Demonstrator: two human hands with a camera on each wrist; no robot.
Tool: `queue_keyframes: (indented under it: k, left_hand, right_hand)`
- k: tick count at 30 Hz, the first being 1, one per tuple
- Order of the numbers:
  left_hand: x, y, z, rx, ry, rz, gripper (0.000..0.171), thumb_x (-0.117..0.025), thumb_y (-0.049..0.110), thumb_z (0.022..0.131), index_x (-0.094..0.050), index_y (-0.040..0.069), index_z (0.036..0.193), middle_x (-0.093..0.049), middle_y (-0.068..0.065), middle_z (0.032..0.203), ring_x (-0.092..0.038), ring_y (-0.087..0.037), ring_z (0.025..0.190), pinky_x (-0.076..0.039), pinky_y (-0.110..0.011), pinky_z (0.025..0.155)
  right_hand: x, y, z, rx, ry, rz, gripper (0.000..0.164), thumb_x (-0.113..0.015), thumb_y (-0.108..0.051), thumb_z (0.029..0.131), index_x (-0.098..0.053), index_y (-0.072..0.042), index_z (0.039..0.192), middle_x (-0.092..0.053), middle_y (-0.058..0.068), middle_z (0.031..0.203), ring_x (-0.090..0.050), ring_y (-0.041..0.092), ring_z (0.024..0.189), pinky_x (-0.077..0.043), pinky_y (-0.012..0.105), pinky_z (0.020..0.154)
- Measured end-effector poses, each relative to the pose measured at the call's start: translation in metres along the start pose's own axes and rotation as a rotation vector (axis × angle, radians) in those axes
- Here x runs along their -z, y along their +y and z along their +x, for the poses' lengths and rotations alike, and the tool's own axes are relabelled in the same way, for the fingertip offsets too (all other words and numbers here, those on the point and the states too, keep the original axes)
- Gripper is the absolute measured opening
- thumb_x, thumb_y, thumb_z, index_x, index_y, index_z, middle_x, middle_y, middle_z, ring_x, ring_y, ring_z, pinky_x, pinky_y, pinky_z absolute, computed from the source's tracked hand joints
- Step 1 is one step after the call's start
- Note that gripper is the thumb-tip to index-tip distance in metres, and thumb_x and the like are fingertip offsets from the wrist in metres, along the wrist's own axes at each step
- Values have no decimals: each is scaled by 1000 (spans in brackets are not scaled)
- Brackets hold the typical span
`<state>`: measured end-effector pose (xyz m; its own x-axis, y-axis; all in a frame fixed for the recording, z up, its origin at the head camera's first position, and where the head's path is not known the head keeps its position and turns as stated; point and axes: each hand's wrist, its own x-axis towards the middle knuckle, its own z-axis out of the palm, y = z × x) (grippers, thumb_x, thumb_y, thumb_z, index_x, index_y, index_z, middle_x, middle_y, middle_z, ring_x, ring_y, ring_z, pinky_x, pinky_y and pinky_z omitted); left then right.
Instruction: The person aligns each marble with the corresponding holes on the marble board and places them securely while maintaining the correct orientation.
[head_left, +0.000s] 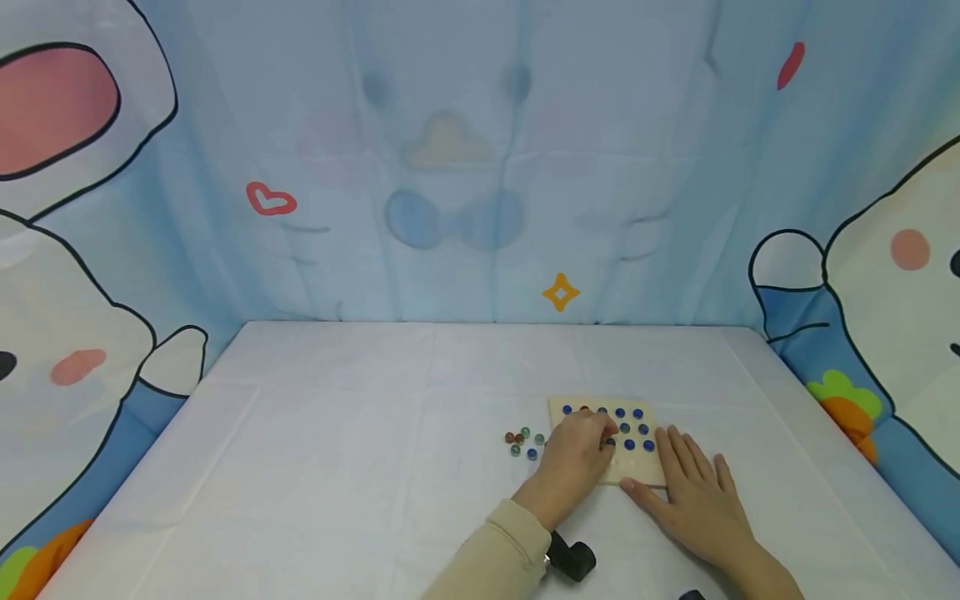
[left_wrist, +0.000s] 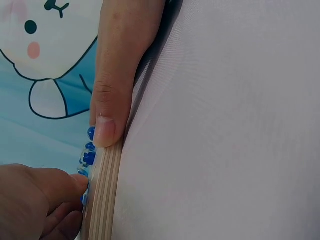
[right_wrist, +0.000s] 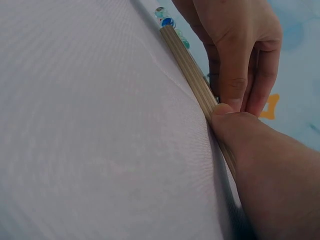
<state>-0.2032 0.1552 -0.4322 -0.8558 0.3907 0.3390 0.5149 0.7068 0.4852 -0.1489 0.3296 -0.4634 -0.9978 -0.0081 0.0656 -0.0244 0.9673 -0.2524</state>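
My left hand (head_left: 573,454) comes over the pale wooden board (head_left: 633,473) from the front left, fingers curled down and thumb bent in. A blue marble (head_left: 611,442) shows at its fingertips, pinched and mostly covered by them. In the right wrist view these fingers (right_wrist: 234,85) point down at the board's far face. My right hand (head_left: 697,500) lies with straight, spread fingers along the board's right side. Its thumb (left_wrist: 105,132) presses on the board's edge. Rows of mostly blue marbles (head_left: 629,445) sit in the board; the left hand hides part of them.
Left of the board lie several loose marbles (head_left: 515,451), green, reddish brown and blue. A black device (head_left: 576,562) is strapped at the left wrist. The white-covered table (head_left: 337,450) reaches back to a light-blue cartoon curtain (head_left: 450,250).
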Motion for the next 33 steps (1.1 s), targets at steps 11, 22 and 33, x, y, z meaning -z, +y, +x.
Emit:
queue_keyframes:
  k: [11, 22, 33]
  left_hand:
    - [15, -6, -4, -56, -35, -100, 17, -69, 11, 93, -71, 15, 110, -69, 7, 104, -61, 3, 91, -46, -4, 76]
    - [32, -20, -8, -36, -6, -120, 19, -70, 13, 92, -71, 15, 111, -71, 5, 107, -63, -1, 93, -48, -5, 78]
    - [50, -40, -16, -58, 62, -144, 18, -70, 8, 90, -71, 10, 108, -72, 0, 104, -67, -9, 93, -49, -7, 77]
  right_hand:
    - [4, -3, -1, -9, -10, -14, 108, -46, -73, 90, -16, 9, 153, -16, 35, 158, -13, 55, 143, 1, 75, 112]
    - [0, -2, 0, -12, -7, -15, 108, -45, -73, 90, -15, 9, 154, -16, 35, 158, -13, 54, 144, 1, 75, 112]
    - [0, -2, 2, -25, -18, -16, 109, -44, -75, 90, -15, 9, 153, -16, 35, 157, -12, 55, 143, 2, 74, 112]
